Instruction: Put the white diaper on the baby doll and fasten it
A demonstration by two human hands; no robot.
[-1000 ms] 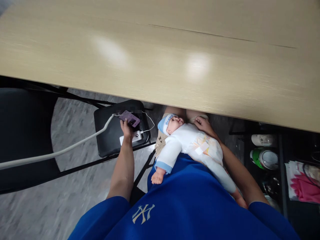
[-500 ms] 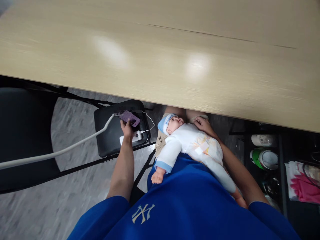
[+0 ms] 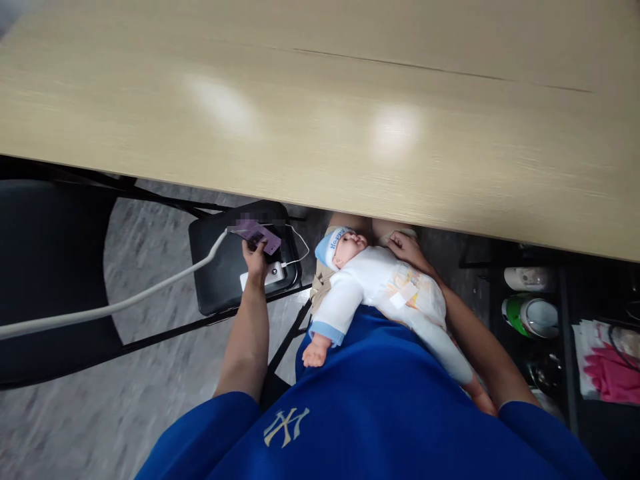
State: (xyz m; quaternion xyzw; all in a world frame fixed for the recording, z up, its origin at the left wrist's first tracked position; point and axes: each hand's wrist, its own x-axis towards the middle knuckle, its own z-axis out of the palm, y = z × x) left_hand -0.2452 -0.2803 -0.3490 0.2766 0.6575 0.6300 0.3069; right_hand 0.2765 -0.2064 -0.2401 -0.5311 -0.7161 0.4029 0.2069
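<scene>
A baby doll [image 3: 373, 287] in white clothes and a blue cap lies across my lap, head toward the table. My right hand [image 3: 407, 250] rests on the doll's chest and side, fingers curled against it. My left hand [image 3: 255, 257] reaches out to a black chair seat [image 3: 220, 273] on my left and grips a purple phone [image 3: 257, 235] with a white cable plugged in. A white power bank [image 3: 273, 273] lies on the seat just under that hand.
A light wooden table [image 3: 320, 113] fills the upper view, its near edge above my knees. A thick white cable [image 3: 115, 307] runs left over grey floor. Another black chair [image 3: 45, 267] stands at left. Shelves at right hold cups [image 3: 533, 317] and pink gloves [image 3: 607, 370].
My left hand has shifted the phone very slightly on the chair seat. The doll and my right hand have stayed put.
</scene>
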